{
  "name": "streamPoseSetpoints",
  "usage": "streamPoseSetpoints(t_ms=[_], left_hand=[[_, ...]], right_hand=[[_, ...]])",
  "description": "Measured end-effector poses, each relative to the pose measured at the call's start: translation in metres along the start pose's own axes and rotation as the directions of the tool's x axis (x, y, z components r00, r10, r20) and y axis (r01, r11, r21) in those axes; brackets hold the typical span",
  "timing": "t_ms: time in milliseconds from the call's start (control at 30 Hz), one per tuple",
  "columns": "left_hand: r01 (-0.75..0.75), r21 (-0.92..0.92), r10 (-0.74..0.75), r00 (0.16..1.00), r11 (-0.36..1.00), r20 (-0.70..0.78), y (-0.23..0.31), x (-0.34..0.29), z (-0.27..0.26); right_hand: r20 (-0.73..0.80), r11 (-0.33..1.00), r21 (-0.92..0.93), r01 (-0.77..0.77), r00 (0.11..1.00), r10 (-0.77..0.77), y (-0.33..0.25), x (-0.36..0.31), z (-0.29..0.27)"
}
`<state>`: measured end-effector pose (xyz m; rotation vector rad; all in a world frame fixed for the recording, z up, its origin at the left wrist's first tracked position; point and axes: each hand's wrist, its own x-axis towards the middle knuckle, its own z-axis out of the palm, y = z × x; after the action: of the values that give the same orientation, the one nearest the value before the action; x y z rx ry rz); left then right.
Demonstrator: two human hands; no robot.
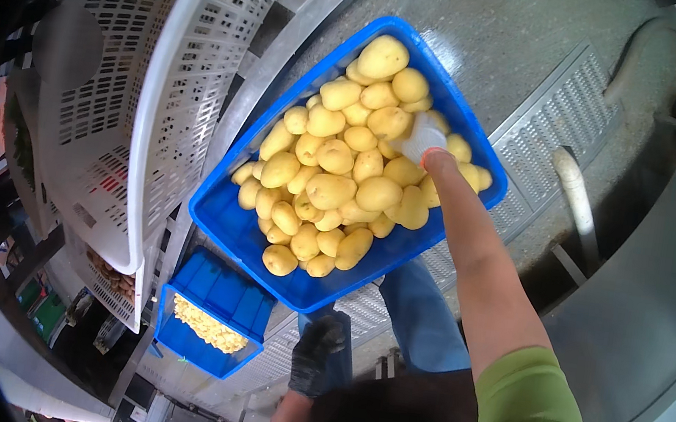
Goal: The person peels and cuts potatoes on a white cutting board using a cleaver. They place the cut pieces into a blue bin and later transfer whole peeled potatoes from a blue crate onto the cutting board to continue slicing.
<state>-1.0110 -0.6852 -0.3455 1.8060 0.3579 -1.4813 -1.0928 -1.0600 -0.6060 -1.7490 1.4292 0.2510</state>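
Note:
A large blue plastic bin [242, 256] holds a heap of yellow, smooth-looking potatoes [330, 190]. My right hand [426, 137], in a pale glove with an orange cuff, reaches over the heap's right side. Its fingers look extended and rest among the potatoes, somewhat blurred, with none plainly gripped. Below the bin, close to my legs, hangs my left hand [319, 352] in a dark glove. How its fingers are set does not show clearly, and nothing is seen held in it.
A smaller blue bin [237, 293] with small pale-yellow pieces [207, 326] sits lower left. White slotted crates [203, 65] stand along the left. Metal floor grating [549, 128], a white pipe [575, 195] and a large curved metal surface [652, 287] lie to the right.

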Motion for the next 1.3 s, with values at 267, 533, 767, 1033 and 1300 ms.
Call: streamPoseSetpoints(t_ms=[267,533,767,1033,1300], left_hand=[[-0.038,0.104,0.040,0.999,0.994,-0.020,-0.022,0.025,0.003],[0.052,-0.307,0.004,0.984,0.950,0.178,0.041,0.063,0.042],[0.070,-0.688,0.290,0.872,0.723,0.394,0.072,0.162,0.031],[0.215,-0.673,0.274,0.795,0.708,0.542,0.097,0.138,0.024],[0.272,-0.604,0.050,0.886,0.749,0.461,0.034,0.084,-0.008]], right_hand=[[0.320,0.979,-0.179,0.096,0.947,-0.034,-0.038,-0.024,-0.013],[0.210,0.777,0.625,0.067,0.945,-0.251,-0.039,-0.074,-0.042],[0.303,0.699,0.251,0.670,0.631,-0.714,-0.109,-0.122,-0.076],[0.222,0.563,-0.552,0.615,0.759,-0.612,-0.114,0.051,-0.069],[-0.026,0.884,-0.376,0.277,0.951,-0.309,-0.093,-0.020,0.011]])
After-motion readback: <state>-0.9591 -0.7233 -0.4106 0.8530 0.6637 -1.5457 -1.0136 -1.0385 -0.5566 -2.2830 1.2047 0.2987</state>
